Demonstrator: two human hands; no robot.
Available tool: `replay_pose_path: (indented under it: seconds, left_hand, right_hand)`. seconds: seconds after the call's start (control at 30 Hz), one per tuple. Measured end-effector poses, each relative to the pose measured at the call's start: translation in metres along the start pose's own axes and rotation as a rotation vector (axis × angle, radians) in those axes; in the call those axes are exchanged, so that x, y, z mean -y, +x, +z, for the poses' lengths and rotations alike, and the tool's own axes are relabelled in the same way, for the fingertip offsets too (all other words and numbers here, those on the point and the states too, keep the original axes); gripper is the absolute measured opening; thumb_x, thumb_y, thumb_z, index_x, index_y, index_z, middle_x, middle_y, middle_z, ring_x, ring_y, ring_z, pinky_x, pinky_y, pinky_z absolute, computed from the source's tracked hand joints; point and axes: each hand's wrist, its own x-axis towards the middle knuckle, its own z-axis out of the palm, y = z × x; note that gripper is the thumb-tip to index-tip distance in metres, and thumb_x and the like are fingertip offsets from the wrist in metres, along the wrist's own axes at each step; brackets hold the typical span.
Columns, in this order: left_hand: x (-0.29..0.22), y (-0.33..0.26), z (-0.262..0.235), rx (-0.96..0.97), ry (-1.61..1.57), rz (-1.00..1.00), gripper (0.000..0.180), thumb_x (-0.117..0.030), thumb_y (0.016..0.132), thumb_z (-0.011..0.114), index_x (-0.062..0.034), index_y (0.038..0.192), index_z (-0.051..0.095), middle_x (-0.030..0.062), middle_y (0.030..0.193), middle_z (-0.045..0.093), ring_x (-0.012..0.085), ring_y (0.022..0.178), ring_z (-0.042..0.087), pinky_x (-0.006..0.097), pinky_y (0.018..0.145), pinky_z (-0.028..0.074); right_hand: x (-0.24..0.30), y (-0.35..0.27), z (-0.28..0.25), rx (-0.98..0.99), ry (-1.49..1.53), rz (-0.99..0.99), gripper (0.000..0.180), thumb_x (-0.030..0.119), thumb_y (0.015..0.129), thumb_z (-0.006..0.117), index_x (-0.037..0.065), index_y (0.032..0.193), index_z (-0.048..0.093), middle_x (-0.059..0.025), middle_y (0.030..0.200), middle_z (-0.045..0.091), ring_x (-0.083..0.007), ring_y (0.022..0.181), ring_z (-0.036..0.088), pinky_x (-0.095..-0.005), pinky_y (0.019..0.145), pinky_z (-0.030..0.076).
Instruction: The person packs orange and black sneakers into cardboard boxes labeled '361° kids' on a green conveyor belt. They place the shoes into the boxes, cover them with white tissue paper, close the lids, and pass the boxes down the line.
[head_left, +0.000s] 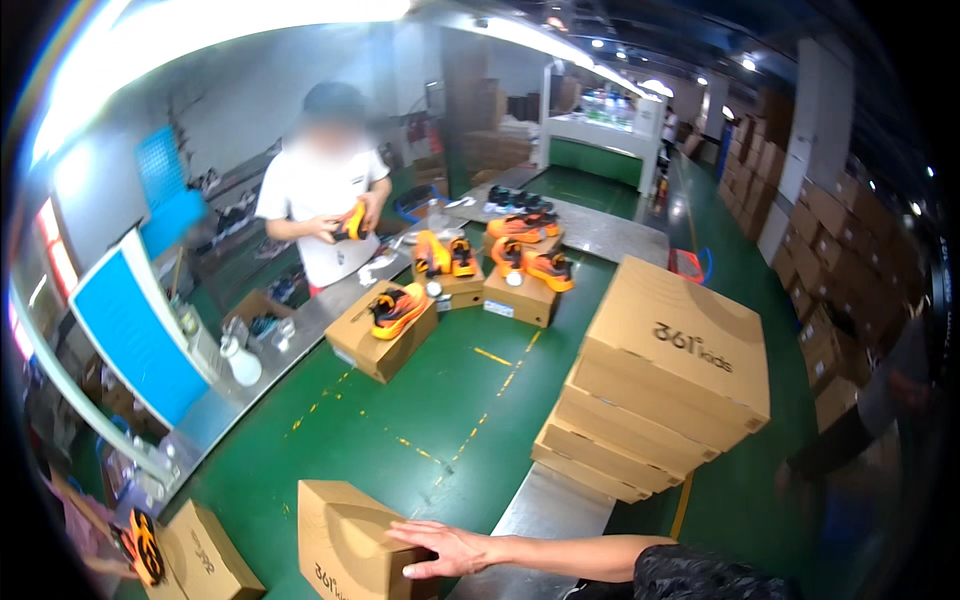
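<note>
My right hand (447, 549) reaches in from the lower right, forearm in a dark patterned sleeve. It lies flat, fingers spread, on the near end of a brown cardboard shoebox (340, 535) that sits tilted on the green conveyor belt (400, 400). The fingers rest on the box without closing around it. My left hand is out of the picture. A tall leaning stack of flat brown shoeboxes (655, 385) stands just beyond my arm, to the right.
Across the belt a person in a white shirt (322, 195) holds an orange shoe (352, 221). Orange shoes (398, 308) lie on open boxes (520, 298) further up the belt. Another shoebox (210, 560) lies lower left. Stacked cartons (830, 230) line the right wall.
</note>
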Motion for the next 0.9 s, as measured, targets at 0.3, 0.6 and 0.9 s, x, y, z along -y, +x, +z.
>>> replay_pose_path:
  seconds: [0.3,0.6,0.9]
  left_hand:
    - [-0.04,-0.054,0.142,0.116,0.22,0.574,0.069,-0.039,0.094,0.055,-0.002,0.147,0.028,0.0216,0.143,0.04,0.0363,0.122,0.048,0.048,0.102,0.042]
    - [-0.077,-0.17,0.374,0.501,0.018,1.057,0.073,-0.04,0.093,0.056,0.0011,0.146,0.026,0.0219,0.147,0.034,0.0378,0.129,0.042,0.05,0.105,0.04]
    - [0.06,-0.309,0.456,0.841,0.673,0.993,0.045,-0.029,0.097,0.042,0.0073,0.123,0.05,0.0212,0.115,0.057,0.0309,0.104,0.055,0.045,0.089,0.045]
  right_hand:
    - [0.148,-0.146,-0.109,-0.721,-0.332,-0.4,0.069,0.039,0.083,0.069,0.005,0.138,0.045,-0.0176,0.145,0.041,-0.0369,0.129,0.043,-0.0518,0.105,0.034]
    - [0.1,-0.324,-0.331,-1.092,-0.125,-0.503,0.055,0.03,0.095,0.055,0.002,0.14,0.04,-0.0104,0.129,0.054,-0.0181,0.119,0.049,-0.0335,0.102,0.038]
    - [-0.029,-0.414,-0.395,-0.985,0.241,-0.091,0.058,0.043,0.103,0.036,0.003,0.145,0.034,-0.01,0.138,0.046,-0.0165,0.125,0.041,-0.0302,0.107,0.03]
